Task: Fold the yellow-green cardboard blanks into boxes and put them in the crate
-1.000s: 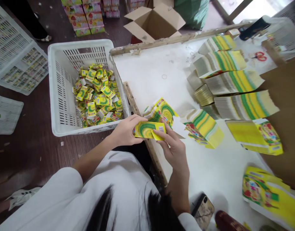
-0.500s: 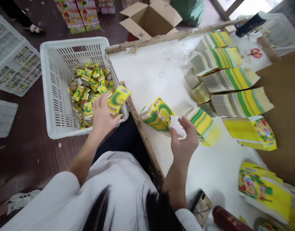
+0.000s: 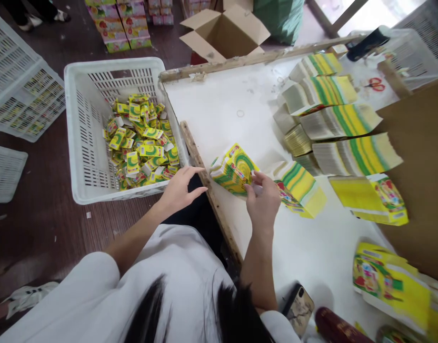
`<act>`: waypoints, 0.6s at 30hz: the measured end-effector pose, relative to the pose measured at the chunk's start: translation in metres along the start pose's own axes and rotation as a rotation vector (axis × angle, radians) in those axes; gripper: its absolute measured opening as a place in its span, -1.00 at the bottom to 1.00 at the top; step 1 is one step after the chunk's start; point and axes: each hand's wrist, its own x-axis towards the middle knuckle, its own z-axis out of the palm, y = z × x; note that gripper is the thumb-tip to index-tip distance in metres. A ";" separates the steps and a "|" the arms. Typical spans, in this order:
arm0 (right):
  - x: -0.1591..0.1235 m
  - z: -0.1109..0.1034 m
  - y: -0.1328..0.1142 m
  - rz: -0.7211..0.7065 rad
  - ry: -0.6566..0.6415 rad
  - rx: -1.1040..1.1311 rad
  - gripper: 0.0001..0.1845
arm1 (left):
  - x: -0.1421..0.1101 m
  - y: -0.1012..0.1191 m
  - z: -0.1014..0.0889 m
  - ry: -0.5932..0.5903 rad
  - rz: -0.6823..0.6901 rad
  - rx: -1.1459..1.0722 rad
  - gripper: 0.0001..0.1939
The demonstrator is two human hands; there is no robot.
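Observation:
My left hand (image 3: 181, 189) hovers empty, fingers spread, between the white slotted crate (image 3: 81, 138) and the wooden strip along the table's edge. The crate holds a heap of folded yellow-green boxes (image 3: 142, 138). My right hand (image 3: 263, 200) rests on the white table (image 3: 226, 109), its fingertips pinching the top sheet of a small stack of flat yellow-green box blanks (image 3: 234, 167). Another stack of blanks (image 3: 301, 188) lies just right of that hand.
Long fanned rows of blanks (image 3: 342, 128) fill the table's far right beside brown cardboard (image 3: 419, 166). More yellow blanks (image 3: 390, 281) lie near right. A phone (image 3: 299, 309) sits by my right elbow. Red scissors (image 3: 374, 85), an open carton (image 3: 224, 31) and white crates (image 3: 21, 95) lie beyond.
My left hand dropped the folded box into the crate and came back empty toward the table edge. My right hand moved from open to pinching the top blank of the stack.

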 end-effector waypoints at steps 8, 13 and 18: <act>-0.002 -0.008 -0.011 0.122 0.139 0.280 -0.47 | -0.007 0.002 0.021 -0.129 -0.047 -0.354 -0.52; -0.026 -0.003 -0.046 0.094 -0.184 0.628 -0.50 | -0.002 0.019 0.042 -0.130 -0.078 -0.911 -0.27; -0.047 0.005 -0.073 0.115 -0.331 0.852 -0.55 | 0.015 0.044 0.041 0.133 -0.213 -1.083 -0.38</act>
